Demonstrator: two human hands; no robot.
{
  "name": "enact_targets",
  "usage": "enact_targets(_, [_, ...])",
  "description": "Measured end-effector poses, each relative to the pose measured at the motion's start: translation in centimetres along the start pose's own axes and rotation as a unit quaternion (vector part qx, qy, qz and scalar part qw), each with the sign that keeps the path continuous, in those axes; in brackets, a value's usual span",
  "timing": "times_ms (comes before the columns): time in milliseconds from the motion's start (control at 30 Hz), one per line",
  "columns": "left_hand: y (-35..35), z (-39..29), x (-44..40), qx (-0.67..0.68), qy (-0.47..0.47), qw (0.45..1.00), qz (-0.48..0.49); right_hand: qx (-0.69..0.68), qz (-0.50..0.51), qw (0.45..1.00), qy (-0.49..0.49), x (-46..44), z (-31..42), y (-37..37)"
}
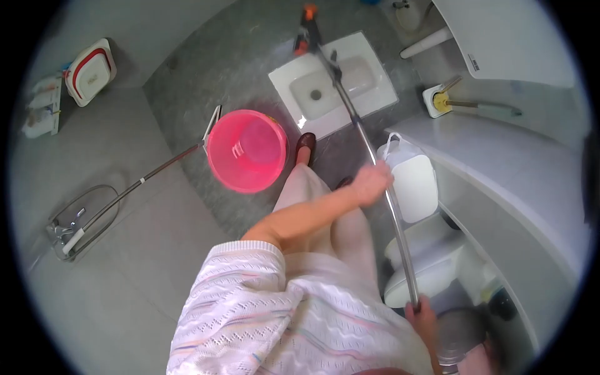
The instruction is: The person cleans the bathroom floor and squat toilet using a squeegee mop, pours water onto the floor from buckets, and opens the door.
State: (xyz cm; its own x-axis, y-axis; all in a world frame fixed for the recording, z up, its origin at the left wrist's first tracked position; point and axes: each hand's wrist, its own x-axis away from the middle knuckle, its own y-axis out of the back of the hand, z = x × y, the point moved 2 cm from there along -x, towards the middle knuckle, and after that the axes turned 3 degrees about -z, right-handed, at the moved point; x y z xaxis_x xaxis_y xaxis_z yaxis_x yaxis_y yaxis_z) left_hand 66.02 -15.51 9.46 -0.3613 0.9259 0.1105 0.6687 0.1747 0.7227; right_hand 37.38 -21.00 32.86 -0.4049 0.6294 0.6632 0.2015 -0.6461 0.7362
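A long silver pole (405, 262) runs from the lower right up to a black and orange head (308, 31), slightly blurred, near the top. My left hand (373, 182) reaches across my body and is closed round the middle of the pole. Lower down, my right hand (423, 312) is closed round the pole near its bottom end. The upper pole passes over a white squat toilet (299, 111) set in the grey floor (262, 69).
A pink bucket (226, 175) stands left of my feet. Another pole (162, 167) leans by the wall shower tap (62, 231). At right are a white lidded bin (415, 187), a brush holder (437, 102) and a pale ledge (500, 162). A folded basin (94, 75) hangs upper left.
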Motion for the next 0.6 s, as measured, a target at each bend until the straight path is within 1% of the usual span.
enact_targets(67, [0.8, 4.1, -0.5, -0.035, 0.027, 0.994, -0.101, -0.063, -0.013, 0.998, 0.019, -2.5, 2.7, -2.3])
enact_targets(100, [1.8, 6.6, -0.8, -0.033, 0.017, 0.989, -0.14, -0.198, 0.062, 0.978, 0.031, -4.4, 2.8, -4.7])
enact_targets(133, [3.1, 9.1, -0.9, -0.03, 0.006, 0.984, -0.178, -0.297, 0.178, 0.938, 0.01, -6.4, 4.4, -5.3])
enact_targets(167, [4.7, 11.1, -1.0, -0.068, 0.009, 0.974, -0.214, -0.375, 0.289, 0.88, -0.032, -8.3, 5.9, -5.8])
enact_targets(200, [6.1, 12.7, -1.2, -0.107, 0.012, 0.962, -0.25, -0.41, 0.433, 0.796, -0.102, -9.8, 8.7, -5.3])
enact_targets(300, [6.1, 16.4, -1.0, -0.137, 0.043, 0.962, -0.231, -0.339, 0.368, 0.862, -0.078, -11.0, 12.5, -5.8])
enact_targets(367, [4.2, 16.6, 0.4, -0.164, 0.071, 0.976, -0.124, -0.212, 0.262, 0.941, 0.029, -10.5, 11.0, -6.7])
enact_targets(400, [3.1, 16.2, 1.3, -0.176, 0.086, 0.978, -0.069, -0.143, 0.206, 0.965, 0.083, -9.9, 9.9, -7.1])
enact_targets(500, [0.4, 13.4, 3.8, -0.135, 0.074, 0.988, 0.022, -0.092, 0.203, 0.973, 0.061, -7.1, 6.3, -7.3])
enact_targets(533, [-0.5, 12.2, 4.3, -0.121, 0.068, 0.989, 0.047, -0.078, 0.204, 0.975, 0.036, -6.5, 5.5, -6.7])
enact_targets(600, [-3.2, 9.3, 5.7, -0.091, 0.072, 0.993, 0.032, -0.054, 0.209, 0.976, -0.017, -4.3, 4.1, -5.3])
